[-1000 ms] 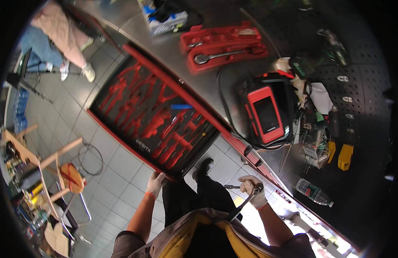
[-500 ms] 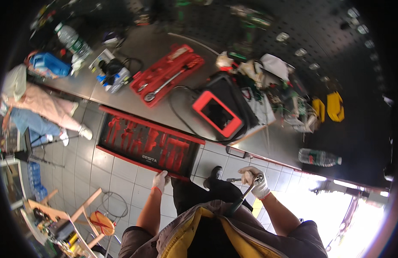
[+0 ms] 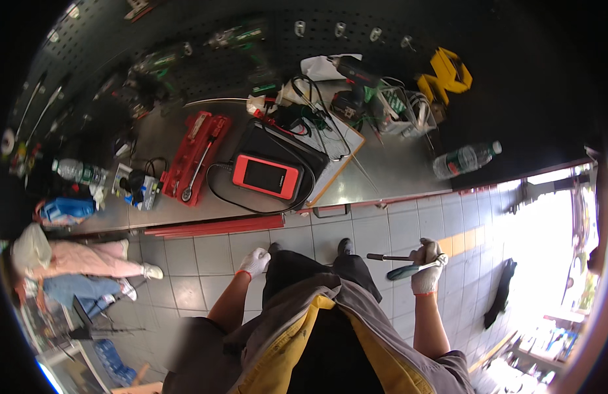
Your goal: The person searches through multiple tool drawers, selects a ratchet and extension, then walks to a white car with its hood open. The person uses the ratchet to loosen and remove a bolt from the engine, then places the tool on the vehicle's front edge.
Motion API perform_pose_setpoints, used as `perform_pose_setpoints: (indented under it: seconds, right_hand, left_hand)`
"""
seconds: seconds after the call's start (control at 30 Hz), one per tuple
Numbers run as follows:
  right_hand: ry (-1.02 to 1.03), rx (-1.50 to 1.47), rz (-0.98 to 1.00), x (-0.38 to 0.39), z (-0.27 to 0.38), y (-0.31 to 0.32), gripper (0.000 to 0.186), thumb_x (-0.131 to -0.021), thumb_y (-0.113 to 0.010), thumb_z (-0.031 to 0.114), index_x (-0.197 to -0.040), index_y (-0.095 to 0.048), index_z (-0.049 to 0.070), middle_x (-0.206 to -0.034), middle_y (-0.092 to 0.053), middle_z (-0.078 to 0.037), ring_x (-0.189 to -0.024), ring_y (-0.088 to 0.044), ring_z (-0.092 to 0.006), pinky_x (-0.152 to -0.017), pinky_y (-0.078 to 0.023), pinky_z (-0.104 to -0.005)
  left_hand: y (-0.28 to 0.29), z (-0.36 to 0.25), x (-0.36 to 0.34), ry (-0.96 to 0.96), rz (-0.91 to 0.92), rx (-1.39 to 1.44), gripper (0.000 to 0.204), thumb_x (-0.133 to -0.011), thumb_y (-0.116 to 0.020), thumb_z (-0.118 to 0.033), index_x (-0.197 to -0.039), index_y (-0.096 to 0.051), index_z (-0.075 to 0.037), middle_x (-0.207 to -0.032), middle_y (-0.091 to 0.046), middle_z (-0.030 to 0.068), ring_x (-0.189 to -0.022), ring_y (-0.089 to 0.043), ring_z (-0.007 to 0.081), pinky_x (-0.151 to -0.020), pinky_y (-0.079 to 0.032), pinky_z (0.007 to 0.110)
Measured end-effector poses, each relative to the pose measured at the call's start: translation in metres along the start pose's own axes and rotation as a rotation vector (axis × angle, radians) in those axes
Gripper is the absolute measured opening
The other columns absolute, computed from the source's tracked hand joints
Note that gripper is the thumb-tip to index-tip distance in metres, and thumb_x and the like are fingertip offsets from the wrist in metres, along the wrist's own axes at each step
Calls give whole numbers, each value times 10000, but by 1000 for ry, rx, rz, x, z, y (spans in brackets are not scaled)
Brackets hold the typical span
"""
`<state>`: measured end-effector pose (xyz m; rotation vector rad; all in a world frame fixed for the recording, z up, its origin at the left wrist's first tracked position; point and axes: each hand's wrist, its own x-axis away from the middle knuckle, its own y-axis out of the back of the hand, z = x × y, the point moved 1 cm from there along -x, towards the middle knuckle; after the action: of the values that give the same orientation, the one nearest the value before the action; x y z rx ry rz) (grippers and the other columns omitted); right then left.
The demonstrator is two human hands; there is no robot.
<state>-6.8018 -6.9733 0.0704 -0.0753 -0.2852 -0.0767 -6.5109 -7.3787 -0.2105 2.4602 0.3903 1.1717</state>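
In a white glove with an orange cuff, my left hand (image 3: 254,261) hangs over the floor beside my leg. Its fingers look curled together, with nothing showing in them. Another white glove covers my right hand (image 3: 426,268), which is closed around a ratchet wrench (image 3: 402,272) with a dark green handle. A metal bar with a dark end (image 3: 384,257) sticks out leftward from the same hand; whether it joins the ratchet is hidden by the fingers. Under the bench edge ahead of my left hand are red drawer fronts (image 3: 215,227), with no drawer interior showing.
On the metal bench (image 3: 382,180) lie a red tool case (image 3: 192,157) with a ratchet, a red-framed tablet device (image 3: 267,177), a clipboard (image 3: 336,164) and a water bottle (image 3: 466,159). A person in pink (image 3: 81,259) stands at left. Dark cloth (image 3: 501,293) lies on the floor.
The red-edged tool drawer has gone in under the bench, and my left hand has come off its edge. My right hand still holds the ratchet, now turned more level. The view has swung rightward.
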Motion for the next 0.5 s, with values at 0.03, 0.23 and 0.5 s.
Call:
perform_pose_setpoints:
  seconds: [0.03,0.23,0.5]
  right_hand:
    - [-64,-143,-39,16,-1,6,311,-1090,-552,266,-1097,-628,-35,-649,-417,17,-563,-400,-110,-594,-410,-294]
    - [-40,-435,-351,125,-33,36,258,-1051,-631,269,-1100,-651,17,-701,-460,33,-570,-376,-60,-612,-404,-262]
    - [261,-510,-668,253,-53,146,214,-1080,-605,247,-1110,-661,44,-647,-403,52,-574,-353,-76,-635,-392,-291]
  left_hand:
    - [10,2,-6,-2,39,-44,476,-977,-671,-404,-1277,-676,-34,-1143,-757,155,-1068,-717,270,-967,-536,386]
    - [82,18,-39,-49,-33,388,195,-970,-696,-221,-1003,-666,-32,-824,-685,28,-686,-640,118,-641,-527,286]
    - [54,-41,-33,-137,206,-293,388,-926,-669,-367,-1075,-745,-17,-1091,-764,219,-1081,-724,348,-978,-541,441]
